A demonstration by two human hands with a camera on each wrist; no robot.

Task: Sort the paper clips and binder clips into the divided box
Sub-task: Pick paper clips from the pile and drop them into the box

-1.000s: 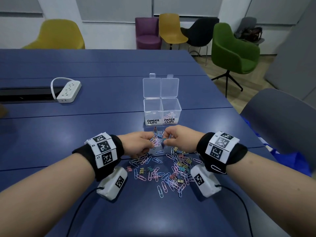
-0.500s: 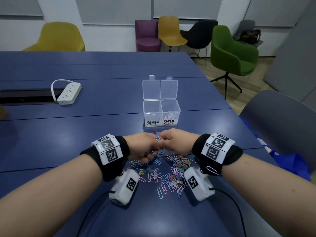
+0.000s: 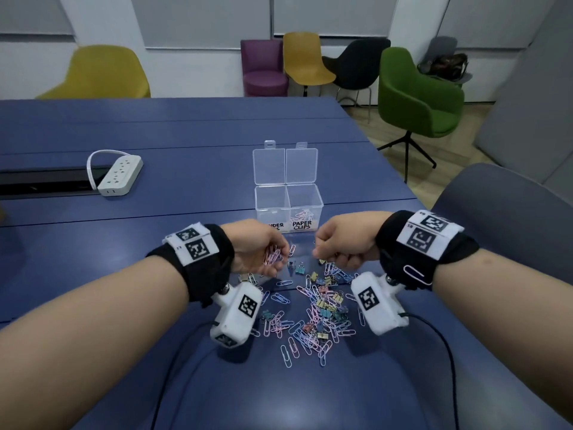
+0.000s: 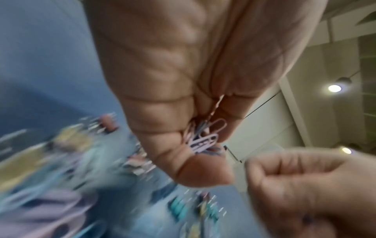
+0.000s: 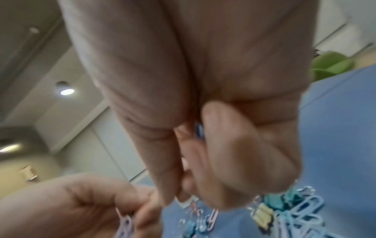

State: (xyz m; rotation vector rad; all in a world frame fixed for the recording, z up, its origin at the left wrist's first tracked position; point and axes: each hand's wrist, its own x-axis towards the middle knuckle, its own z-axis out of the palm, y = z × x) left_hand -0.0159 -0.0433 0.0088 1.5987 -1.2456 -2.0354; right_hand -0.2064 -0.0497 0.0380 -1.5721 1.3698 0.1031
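**Hands parted above the clip pile, left hand holding a bunch of paper clips**

Since half a second ago the two hands, then nearly touching in front of the box, have drawn apart, leaving a gap between them. The divided box [image 3: 288, 201] stands on the blue table [image 3: 155, 243] just beyond the hands, both lids folded back and upright. Its right compartment, labelled PAPER CLIPS, contains a small heap of clips; the left compartment, whose label is partly hidden by the left hand, appears to hold nothing.

The left hand [image 3: 259, 245] is curled, thumb and fingers closed round a bunch of paper clips [image 4: 205, 140] whose pink, lilac and blue loops protrude past the fingertips. The right hand [image 3: 344, 240] is fisted, thumb pressed against the curled fingers; the right wrist view shows a sliver of blue clip [image 5: 199, 130] inside the fist, though the frame is too blurred to show more.

The mixed pile of paper clips and binder clips [image 3: 316, 308] lies on the table beneath and nearer than both hands, between the wrist cameras. A power strip [image 3: 121, 173] lies well apart at far left. The table's right edge runs near the right forearm, beside a grey chair [image 3: 511, 206].
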